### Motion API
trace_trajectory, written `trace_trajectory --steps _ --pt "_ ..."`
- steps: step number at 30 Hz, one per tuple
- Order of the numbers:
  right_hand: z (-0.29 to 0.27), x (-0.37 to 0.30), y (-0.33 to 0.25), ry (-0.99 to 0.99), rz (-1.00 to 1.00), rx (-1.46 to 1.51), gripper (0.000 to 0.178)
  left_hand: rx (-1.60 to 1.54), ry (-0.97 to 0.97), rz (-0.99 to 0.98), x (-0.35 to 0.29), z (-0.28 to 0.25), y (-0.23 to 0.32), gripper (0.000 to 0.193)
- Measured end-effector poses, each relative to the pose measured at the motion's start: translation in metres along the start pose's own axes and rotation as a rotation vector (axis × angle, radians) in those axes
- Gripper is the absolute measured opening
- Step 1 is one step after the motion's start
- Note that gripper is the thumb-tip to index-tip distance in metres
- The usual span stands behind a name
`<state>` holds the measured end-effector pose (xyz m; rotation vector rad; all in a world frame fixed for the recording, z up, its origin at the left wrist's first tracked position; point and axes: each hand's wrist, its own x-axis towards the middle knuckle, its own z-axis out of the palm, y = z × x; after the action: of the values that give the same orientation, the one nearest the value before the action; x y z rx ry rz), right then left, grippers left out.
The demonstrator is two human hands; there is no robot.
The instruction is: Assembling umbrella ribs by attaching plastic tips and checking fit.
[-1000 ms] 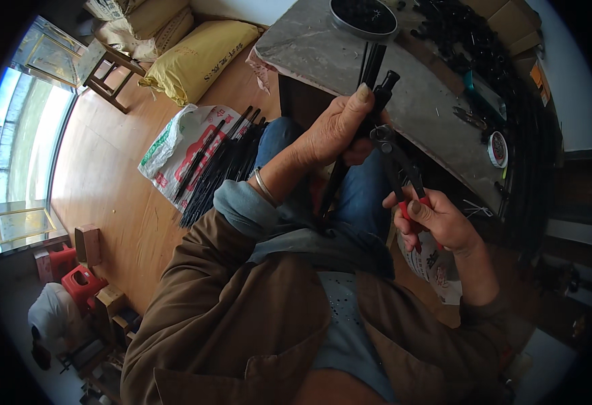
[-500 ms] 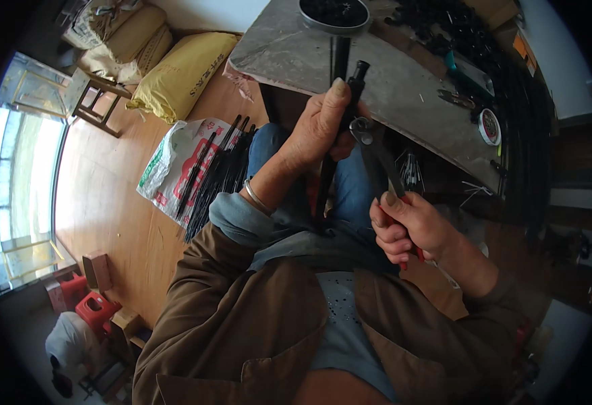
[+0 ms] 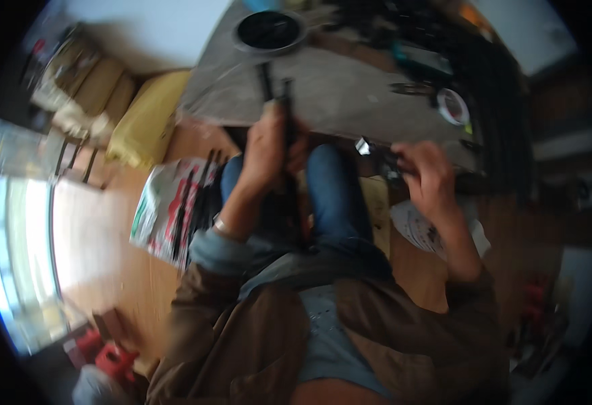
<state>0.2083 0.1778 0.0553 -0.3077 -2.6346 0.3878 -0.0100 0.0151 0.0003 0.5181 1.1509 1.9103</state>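
Note:
My left hand is closed round a pair of slim black rods, held upright above my lap at the table's near edge. Their lower part runs down between my knees, and motion blurs their details. To the right, my right hand is raised over the table's edge, fingers curled round dark pliers. The pliers' head shines in the light and points left, apart from the rods; their handles are mostly hidden by the fingers and blur.
On the grey table stand a round dish of dark contents, a small round tin and a heap of black parts. More black rods lie on a printed sack at left. A yellow sack rests behind.
My right hand has moved up and the pliers have swung away from the rods. My left hand still grips the rods. The whole view has shifted and blurred.

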Motion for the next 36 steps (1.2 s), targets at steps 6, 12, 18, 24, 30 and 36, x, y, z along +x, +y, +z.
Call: trace_trajectory --steps 6,12,18,24,30,36 --pt "-0.036 0.039 0.145 0.114 0.707 -0.275 0.031 0.100 -0.072 -0.017 -0.007 0.019 0.007 0.063" --pt "-0.044 0.057 0.179 -0.078 0.825 -0.327 0.031 0.098 -0.112 -0.009 -0.005 0.026 0.005 0.064" --pt "-0.034 0.065 0.178 -0.199 0.758 -0.429 0.031 0.101 -0.098 0.001 -0.004 0.031 0.003 0.063" --pt "-0.040 0.061 0.192 -0.117 0.751 -0.418 0.033 0.127 -0.062 0.021 -0.009 0.029 0.002 0.063" --pt "-0.045 0.056 0.202 -0.008 0.775 -0.309 0.035 0.143 -0.057 0.049 -0.017 0.031 0.006 0.064" --pt "-0.045 0.063 0.196 0.014 0.811 -0.013 0.023 0.172 -0.041 0.095 -0.027 0.026 0.009 0.062"
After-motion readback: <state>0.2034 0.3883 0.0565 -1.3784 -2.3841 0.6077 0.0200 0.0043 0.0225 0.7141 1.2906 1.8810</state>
